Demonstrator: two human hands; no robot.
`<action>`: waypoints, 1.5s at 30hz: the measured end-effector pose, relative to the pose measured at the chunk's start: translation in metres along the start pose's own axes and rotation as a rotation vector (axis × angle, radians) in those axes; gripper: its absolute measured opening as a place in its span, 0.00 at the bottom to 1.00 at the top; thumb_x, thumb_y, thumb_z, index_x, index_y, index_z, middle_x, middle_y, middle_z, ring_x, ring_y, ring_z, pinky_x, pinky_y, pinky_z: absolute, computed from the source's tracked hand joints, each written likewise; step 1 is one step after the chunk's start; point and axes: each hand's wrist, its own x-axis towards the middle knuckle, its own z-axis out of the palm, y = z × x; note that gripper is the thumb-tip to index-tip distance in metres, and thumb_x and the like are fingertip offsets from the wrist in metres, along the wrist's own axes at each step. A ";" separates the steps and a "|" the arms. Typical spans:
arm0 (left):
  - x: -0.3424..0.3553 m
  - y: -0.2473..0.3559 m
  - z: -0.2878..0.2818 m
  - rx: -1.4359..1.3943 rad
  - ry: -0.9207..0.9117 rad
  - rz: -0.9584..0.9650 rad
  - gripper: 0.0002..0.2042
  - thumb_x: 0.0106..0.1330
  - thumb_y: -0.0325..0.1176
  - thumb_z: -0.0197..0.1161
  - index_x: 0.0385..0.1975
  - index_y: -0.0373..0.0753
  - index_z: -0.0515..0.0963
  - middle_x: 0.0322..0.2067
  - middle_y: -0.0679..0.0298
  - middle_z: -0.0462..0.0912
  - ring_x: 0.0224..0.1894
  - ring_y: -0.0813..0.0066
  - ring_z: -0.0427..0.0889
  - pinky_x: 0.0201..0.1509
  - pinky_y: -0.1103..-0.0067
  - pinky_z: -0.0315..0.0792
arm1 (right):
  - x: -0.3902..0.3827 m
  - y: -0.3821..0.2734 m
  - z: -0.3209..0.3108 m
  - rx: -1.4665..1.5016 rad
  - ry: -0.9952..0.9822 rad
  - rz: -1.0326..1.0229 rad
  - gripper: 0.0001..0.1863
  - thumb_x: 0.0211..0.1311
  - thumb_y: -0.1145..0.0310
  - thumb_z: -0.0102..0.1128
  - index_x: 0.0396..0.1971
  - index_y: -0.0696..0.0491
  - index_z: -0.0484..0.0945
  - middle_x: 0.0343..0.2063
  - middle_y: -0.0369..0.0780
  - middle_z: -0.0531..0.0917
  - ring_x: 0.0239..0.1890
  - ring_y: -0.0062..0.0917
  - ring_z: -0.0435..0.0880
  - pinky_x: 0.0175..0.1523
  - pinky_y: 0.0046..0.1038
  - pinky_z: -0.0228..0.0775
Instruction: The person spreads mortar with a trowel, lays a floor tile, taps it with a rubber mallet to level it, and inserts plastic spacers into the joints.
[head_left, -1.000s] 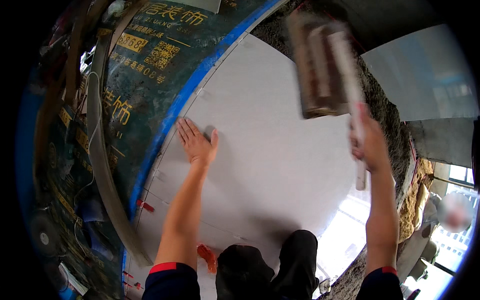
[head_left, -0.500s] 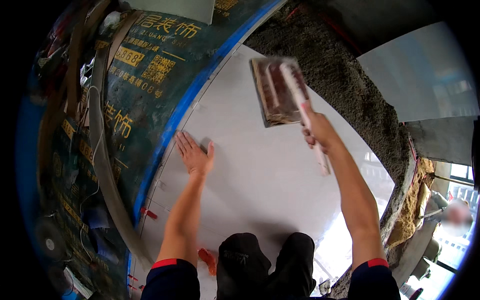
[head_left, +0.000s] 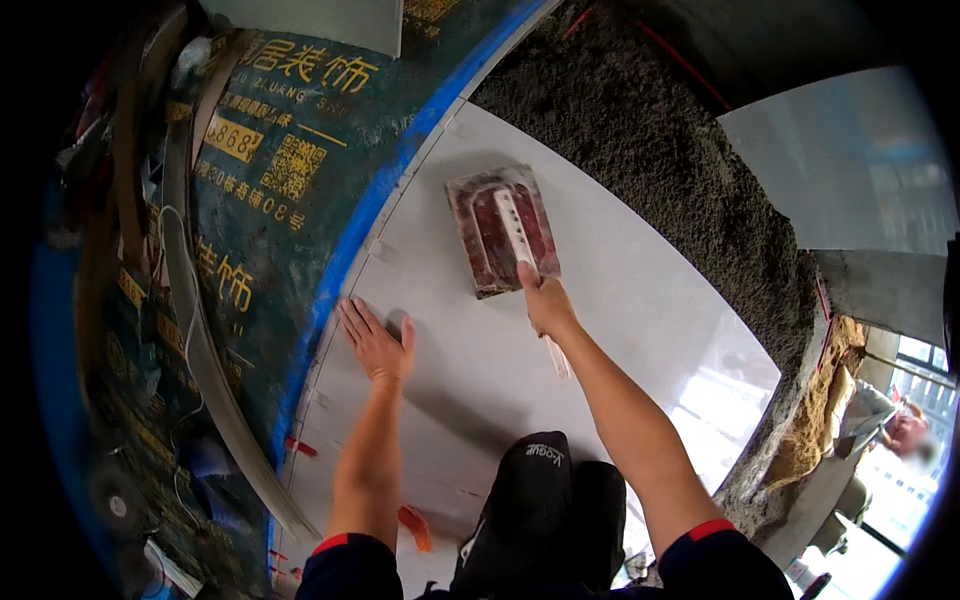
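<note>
Brought maroon rectangular paddle (head_left: 503,235) leftward to upper centre, gripped in right hand (head_left: 547,304); resting empty left hand (head_left: 378,350) on glossy white tile (head_left: 620,290). Probably tamping; should next strike flat.

an indoor building site, seemingly mid-tiling: a large pale tile (head_left: 620,330) fills the middle, a raw grey mortar bed (head_left: 650,150) lies bare between one and two o'clock, a sandy heap (head_left: 812,440) sits at four, small red wedges (head_left: 300,447) stick out at eight, and printed green sheeting (head_left: 335,195) edged with blue tape (head_left: 372,215) spreads toward ten.
</note>
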 end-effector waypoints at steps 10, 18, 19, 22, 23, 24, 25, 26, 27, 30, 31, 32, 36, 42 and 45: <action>0.017 -0.002 0.021 0.109 0.021 0.021 0.45 0.66 0.60 0.50 0.71 0.26 0.50 0.73 0.42 0.47 0.75 0.45 0.45 0.77 0.58 0.41 | 0.012 0.048 -0.023 0.250 -0.046 -0.037 0.47 0.60 0.24 0.41 0.27 0.63 0.78 0.22 0.51 0.82 0.22 0.38 0.84 0.29 0.39 0.75; 0.012 -0.014 0.036 0.151 0.116 0.078 0.43 0.71 0.65 0.38 0.72 0.31 0.49 0.73 0.48 0.50 0.74 0.51 0.49 0.75 0.61 0.49 | -0.177 0.158 -0.274 0.676 0.305 0.193 0.34 0.67 0.32 0.42 0.24 0.52 0.69 0.14 0.32 0.67 0.11 0.17 0.64 0.14 0.23 0.57; 0.015 -0.023 0.037 0.185 0.141 0.083 0.44 0.71 0.66 0.36 0.73 0.31 0.48 0.73 0.49 0.49 0.75 0.52 0.49 0.75 0.61 0.49 | -0.204 0.174 -0.304 0.677 0.445 0.080 0.33 0.69 0.34 0.40 0.24 0.51 0.70 0.14 0.32 0.68 0.10 0.16 0.63 0.14 0.22 0.55; 0.022 -0.031 0.041 0.182 0.145 0.051 0.43 0.71 0.66 0.33 0.73 0.32 0.48 0.73 0.51 0.49 0.75 0.53 0.48 0.75 0.61 0.48 | -0.247 0.246 -0.354 0.759 0.864 -0.227 0.35 0.73 0.36 0.30 0.21 0.51 0.67 0.11 0.33 0.67 0.08 0.16 0.64 0.13 0.20 0.55; 0.026 -0.035 0.046 0.271 0.078 -0.060 0.43 0.72 0.66 0.33 0.73 0.32 0.47 0.73 0.50 0.49 0.75 0.52 0.48 0.75 0.60 0.49 | -0.242 0.264 -0.352 0.835 1.022 -0.249 0.36 0.72 0.34 0.27 0.20 0.51 0.66 0.11 0.33 0.66 0.09 0.17 0.65 0.13 0.21 0.54; 0.029 -0.036 0.052 0.362 0.017 -0.173 0.42 0.72 0.65 0.33 0.73 0.32 0.47 0.73 0.50 0.48 0.75 0.52 0.48 0.75 0.60 0.49 | -0.230 0.299 -0.339 0.842 1.092 -0.236 0.34 0.74 0.37 0.30 0.20 0.51 0.66 0.11 0.33 0.67 0.10 0.18 0.66 0.14 0.22 0.55; 0.030 -0.026 0.063 0.442 -0.050 -0.289 0.42 0.73 0.64 0.33 0.73 0.31 0.46 0.73 0.50 0.48 0.75 0.52 0.48 0.75 0.60 0.49 | -0.213 0.346 -0.316 0.835 1.168 -0.225 0.32 0.75 0.40 0.32 0.19 0.51 0.66 0.11 0.34 0.68 0.11 0.19 0.67 0.15 0.24 0.57; 0.021 0.015 0.076 0.335 -0.122 -0.471 0.40 0.74 0.60 0.37 0.72 0.30 0.46 0.73 0.47 0.48 0.75 0.50 0.47 0.75 0.58 0.48 | -0.194 0.394 -0.280 0.556 1.196 0.135 0.29 0.76 0.47 0.38 0.20 0.54 0.68 0.12 0.38 0.71 0.13 0.25 0.70 0.18 0.28 0.62; 0.005 0.072 0.097 0.524 -0.255 -0.282 0.39 0.74 0.59 0.38 0.72 0.29 0.48 0.72 0.45 0.49 0.75 0.48 0.48 0.75 0.57 0.48 | -0.170 0.458 -0.238 0.205 1.320 0.192 0.27 0.75 0.51 0.42 0.21 0.56 0.71 0.13 0.40 0.73 0.14 0.28 0.73 0.19 0.32 0.65; -0.012 0.215 0.129 0.654 0.060 0.339 0.36 0.75 0.54 0.42 0.70 0.27 0.52 0.70 0.40 0.53 0.74 0.43 0.50 0.74 0.55 0.48 | -0.115 0.467 -0.218 0.874 0.557 0.602 0.33 0.71 0.39 0.40 0.26 0.58 0.74 0.12 0.39 0.70 0.09 0.28 0.69 0.15 0.35 0.63; -0.023 0.272 0.144 0.343 0.527 0.567 0.35 0.75 0.52 0.43 0.69 0.25 0.53 0.70 0.39 0.53 0.73 0.41 0.51 0.74 0.54 0.49 | -0.109 0.454 -0.239 1.013 0.443 0.540 0.35 0.70 0.36 0.40 0.27 0.58 0.73 0.12 0.38 0.70 0.08 0.27 0.68 0.14 0.34 0.63; -0.070 0.357 0.140 0.247 0.225 0.548 0.33 0.75 0.49 0.45 0.67 0.24 0.55 0.69 0.38 0.54 0.73 0.41 0.52 0.74 0.53 0.49 | -0.125 0.464 -0.259 0.985 0.450 0.536 0.37 0.69 0.34 0.39 0.28 0.58 0.73 0.13 0.37 0.69 0.09 0.25 0.68 0.14 0.32 0.62; -0.148 0.541 0.132 0.058 -0.119 0.831 0.38 0.74 0.52 0.42 0.71 0.24 0.45 0.73 0.40 0.40 0.76 0.44 0.37 0.77 0.57 0.35 | -0.198 0.452 -0.403 0.920 0.452 0.438 0.36 0.70 0.34 0.40 0.28 0.57 0.72 0.14 0.34 0.71 0.10 0.18 0.67 0.15 0.25 0.59; -0.178 0.610 0.138 0.118 -0.046 0.818 0.38 0.73 0.53 0.41 0.71 0.25 0.46 0.73 0.40 0.40 0.76 0.44 0.38 0.77 0.57 0.36 | -0.266 0.522 -0.453 0.929 1.167 -0.114 0.32 0.74 0.39 0.35 0.19 0.51 0.66 0.11 0.31 0.65 0.09 0.16 0.63 0.14 0.20 0.53; -0.193 0.629 0.137 0.038 -0.051 0.888 0.39 0.72 0.53 0.43 0.70 0.25 0.47 0.73 0.40 0.42 0.76 0.44 0.41 0.76 0.55 0.38 | -0.193 0.583 -0.369 0.970 1.434 0.071 0.30 0.73 0.39 0.37 0.18 0.47 0.64 0.09 0.29 0.63 0.10 0.17 0.62 0.15 0.24 0.51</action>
